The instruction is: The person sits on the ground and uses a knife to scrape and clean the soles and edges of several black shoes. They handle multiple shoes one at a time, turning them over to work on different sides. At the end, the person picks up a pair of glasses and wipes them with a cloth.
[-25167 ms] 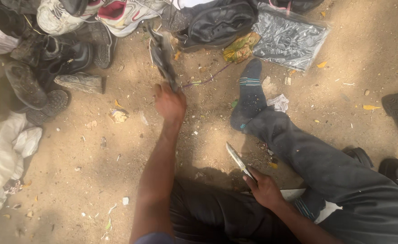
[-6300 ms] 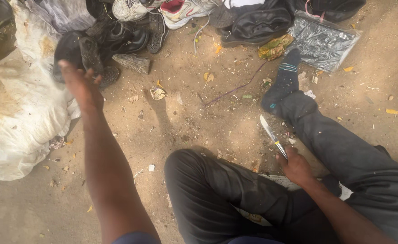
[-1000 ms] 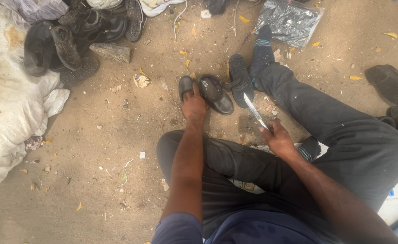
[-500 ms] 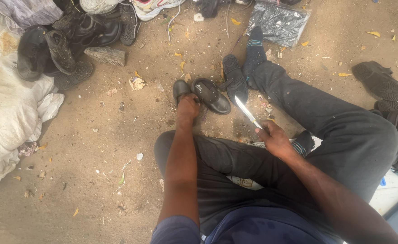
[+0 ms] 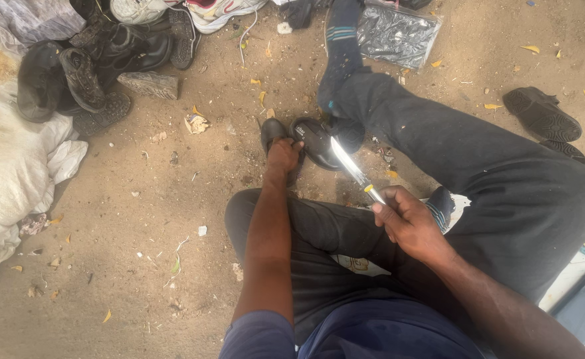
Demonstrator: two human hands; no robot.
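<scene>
At far left, a white sack [image 5: 6, 173] lies on the sandy ground [image 5: 139, 252]. Beside it, at upper left, a pile of dark boots [image 5: 86, 66] rests near a grey stone block [image 5: 149, 84], with sneakers [image 5: 193, 10] above. A crumpled paper scrap [image 5: 195, 123] lies in the open sand.

At centre, the left hand [image 5: 283, 156] is closed on a small black shoe [image 5: 274, 131] lying on the ground. Its pair, a second black shoe [image 5: 315, 139], lies just beside it, touching the person's outstretched leg [image 5: 438, 139].

The right hand [image 5: 408, 223] is clenched around the handle of a knife [image 5: 353, 166], blade pointing up toward the shoes.

At upper right, a crinkled black plastic bag [image 5: 395, 33] lies beyond the socked foot. At far right, another dark shoe [image 5: 541, 113] lies apart.
</scene>
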